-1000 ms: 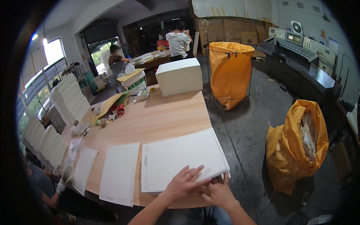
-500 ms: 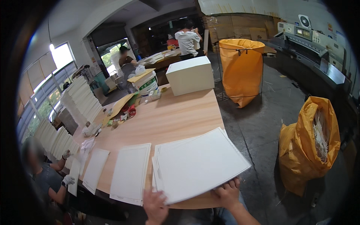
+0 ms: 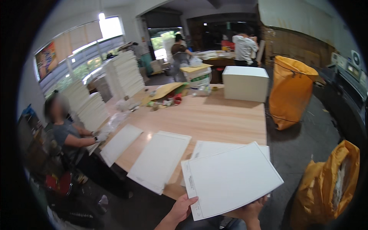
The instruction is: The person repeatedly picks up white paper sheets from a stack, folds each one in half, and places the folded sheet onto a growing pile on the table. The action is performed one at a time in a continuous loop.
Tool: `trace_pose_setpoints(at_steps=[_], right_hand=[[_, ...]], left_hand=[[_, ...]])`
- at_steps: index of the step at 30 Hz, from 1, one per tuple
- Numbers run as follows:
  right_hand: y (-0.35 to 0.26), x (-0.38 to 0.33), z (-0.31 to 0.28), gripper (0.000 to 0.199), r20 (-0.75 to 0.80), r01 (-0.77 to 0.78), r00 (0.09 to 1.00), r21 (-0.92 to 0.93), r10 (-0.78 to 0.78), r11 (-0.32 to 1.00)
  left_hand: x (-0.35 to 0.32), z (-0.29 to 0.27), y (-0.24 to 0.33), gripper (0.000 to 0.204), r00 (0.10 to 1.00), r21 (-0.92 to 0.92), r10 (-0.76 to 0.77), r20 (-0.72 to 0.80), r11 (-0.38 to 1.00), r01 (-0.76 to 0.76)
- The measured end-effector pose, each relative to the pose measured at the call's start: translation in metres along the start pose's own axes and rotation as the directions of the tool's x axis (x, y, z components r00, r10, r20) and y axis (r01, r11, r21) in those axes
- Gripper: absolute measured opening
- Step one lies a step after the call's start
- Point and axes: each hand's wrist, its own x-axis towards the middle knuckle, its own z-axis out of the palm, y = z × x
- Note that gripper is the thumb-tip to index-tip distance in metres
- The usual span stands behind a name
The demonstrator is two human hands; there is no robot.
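Note:
A white paper sheet [image 3: 232, 180], or a thin stack of them, is held tilted over the table's near edge. My left hand [image 3: 183, 208] is closed on its lower left edge, thumb on top. My right hand [image 3: 253, 208] grips the lower right edge, with most of its fingers hidden underneath. More white sheets [image 3: 209, 147] lie on the table behind the held paper and are partly covered by it. To the left rests a pile of white sheets [image 3: 161, 161] with thin printed border lines.
The wooden table [image 3: 226, 120] carries another white pile [image 3: 122, 145], a large white paper block [image 3: 245, 86], a bucket [image 3: 199, 78] and tape rolls. At the left, a gloved co-worker [image 3: 71, 132] handles paper. Orange sacks [image 3: 293, 92] stand right, beyond the table.
My view has swung left. My left hand, blurred beside the fanned left edges before, now pinches the paper. The paper has come nearer to me, and its left edges look more even.

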Motion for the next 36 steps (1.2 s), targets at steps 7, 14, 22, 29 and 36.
trace_pose_setpoints(at_steps=[7, 14, 22, 29, 36], right_hand=[[-0.017, 0.008, -0.061, 0.036, -0.304, 0.064, 0.946, -0.154, -0.109, 0.986], [0.055, -0.065, -0.078, 0.035, 0.104, -0.442, 0.876, -0.222, 0.472, 0.869], [0.109, -0.099, -0.083, 0.034, 0.03, -0.653, 0.737, -0.224, 0.675, 0.723], [0.224, -0.101, -0.169, 0.033, -0.383, -0.784, 0.605, -0.131, 0.698, 0.607], [0.317, -0.128, -0.259, 0.032, -0.592, -0.859, 0.435, -0.048, 0.679, 0.509]], left_hand=[[-0.034, -0.077, 0.077, 0.044, 0.933, -0.041, 0.34, -0.121, 0.937, -0.347], [0.004, -0.164, 0.105, 0.046, 0.835, -0.056, 0.474, -0.28, 0.86, -0.507], [0.062, -0.225, 0.076, 0.043, 0.86, -0.125, 0.165, -0.482, 0.959, -0.254], [0.049, -0.241, 0.067, 0.044, 0.86, -0.244, 0.23, -0.456, 0.897, -0.369], [0.018, -0.126, 0.044, 0.053, 0.421, 0.657, 0.81, -0.408, 0.581, -0.481]])
